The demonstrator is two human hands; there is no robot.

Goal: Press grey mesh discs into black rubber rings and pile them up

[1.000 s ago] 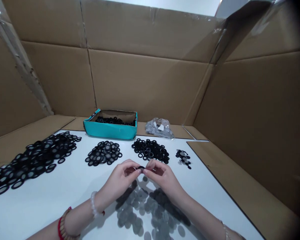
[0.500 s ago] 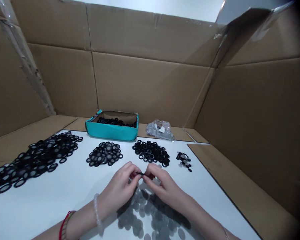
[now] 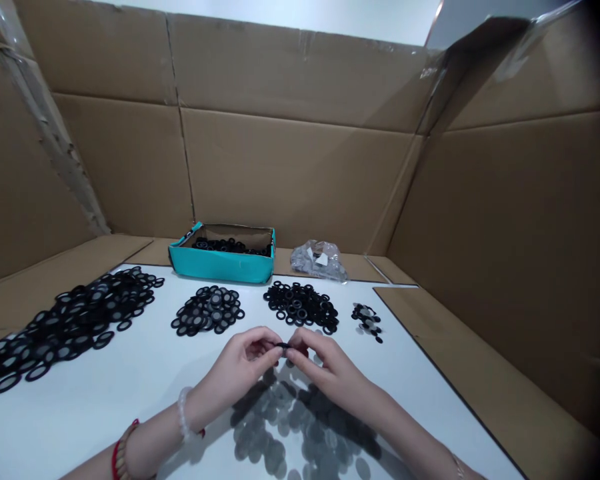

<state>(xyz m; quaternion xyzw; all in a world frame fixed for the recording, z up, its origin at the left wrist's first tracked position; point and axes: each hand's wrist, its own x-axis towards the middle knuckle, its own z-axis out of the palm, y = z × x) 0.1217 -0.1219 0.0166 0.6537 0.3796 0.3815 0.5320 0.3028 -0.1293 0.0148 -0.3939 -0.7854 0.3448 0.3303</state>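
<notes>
Between the fingertips of both hands is a small black ring point(image 3: 283, 345), seen nearly edge-on; whether a disc sits in it I cannot tell. My left hand point(image 3: 247, 363) pinches its left side with thumb and fingers. On the other side my right hand point(image 3: 325, 363) grips it the same way. Below the hands, grey translucent discs point(image 3: 265, 447) lie scattered on the white tabletop, partly in shadow. Just beyond my hands is a pile of black rings point(image 3: 300, 305). Left of that stands a heap of black rings with grey discs in them point(image 3: 207, 311).
A long pile of disc-filled rings point(image 3: 70, 327) spreads along the left. A teal box point(image 3: 220, 265) with black rings inside stands at the back, beside a clear plastic bag point(image 3: 320, 260). A small cluster of pieces point(image 3: 367, 321) lies right. Cardboard walls point(image 3: 300, 173) enclose the table.
My left hand's fingers have loosened and shifted slightly around the ring, the wrist moving a little left. My right hand stays almost where it was. The view has shifted slightly.
</notes>
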